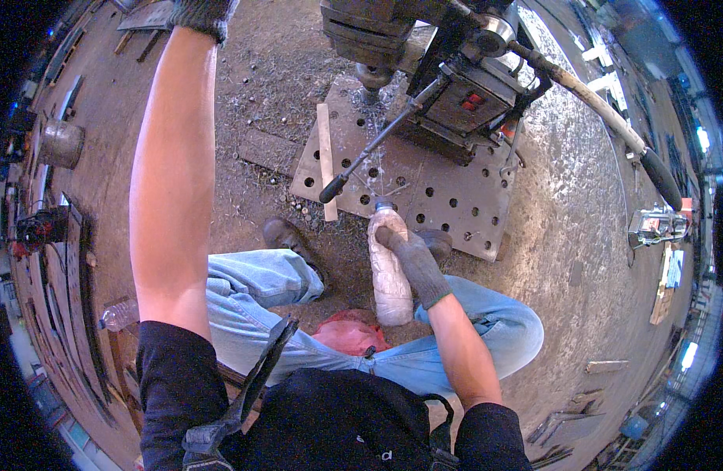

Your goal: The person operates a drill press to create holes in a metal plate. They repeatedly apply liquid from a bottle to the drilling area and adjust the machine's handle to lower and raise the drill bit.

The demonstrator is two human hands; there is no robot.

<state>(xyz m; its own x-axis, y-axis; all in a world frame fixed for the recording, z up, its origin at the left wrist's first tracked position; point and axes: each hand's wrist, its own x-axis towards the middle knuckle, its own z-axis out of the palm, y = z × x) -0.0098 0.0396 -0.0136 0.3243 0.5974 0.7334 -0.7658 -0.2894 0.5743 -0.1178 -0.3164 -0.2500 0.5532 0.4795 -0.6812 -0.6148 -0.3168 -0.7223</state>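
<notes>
The only writing I can pick out is a few pale characters (386,455) low on the person's black shirt (322,416), too partial to make a word; the small marks around the machine's red buttons (473,100) are too tiny to read from here. The whitish plastic bottle (391,290) sits in the right hand (412,263), which wears a grey glove and is closed around the bottle's upper half, coming at it from the right with the thumb side laid across the front. The bottle's lower half shows bare below the grip, and its dark cap (385,205) points away from the person, toward the perforated metal plate (444,208). That puts the bottle between the knees of the blue jeans (487,322), its foot near a crumpled red bag or cloth (349,334). A lever's black grip (334,188) hangs just beyond the cap and to its left, under the dark machine head (365,39). The left arm stretches far forward, well apart from the bottle; the left hand (203,16), gloved too, is cut off at the top edge, so I can't tell whether it's open or holding anything. A pale flat strip (326,153) lies across the plate's left part.
</notes>
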